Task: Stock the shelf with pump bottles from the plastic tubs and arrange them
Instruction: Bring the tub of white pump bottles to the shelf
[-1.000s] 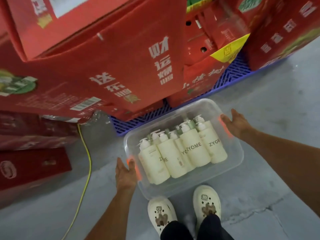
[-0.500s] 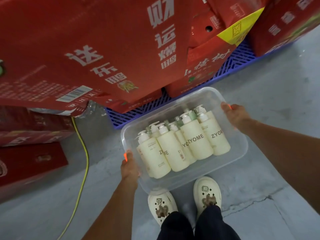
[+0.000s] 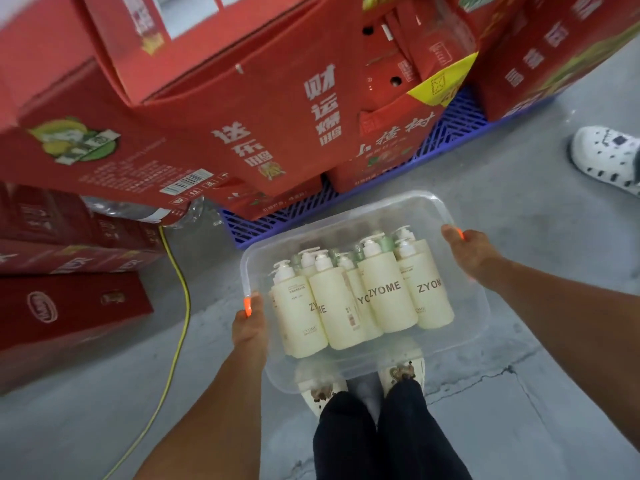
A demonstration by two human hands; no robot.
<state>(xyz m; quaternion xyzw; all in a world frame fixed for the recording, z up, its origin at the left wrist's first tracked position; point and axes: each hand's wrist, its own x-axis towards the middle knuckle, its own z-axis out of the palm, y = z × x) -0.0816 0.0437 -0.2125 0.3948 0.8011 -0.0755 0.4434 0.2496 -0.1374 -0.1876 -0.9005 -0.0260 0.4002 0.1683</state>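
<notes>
Left hand (image 3: 248, 326) and right hand (image 3: 471, 252) each grip the clear rectangular plastic tub (image 3: 464, 336) holding cream pump bottles (image 3: 386, 294)

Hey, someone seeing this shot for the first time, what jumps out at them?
The clear plastic tub at centre, packed with cream pump bottles marked ZYOME, gripped at its ends by the left hand and right hand. Behind it, big red cartons fill the upper frame on a blue pallet.
</notes>
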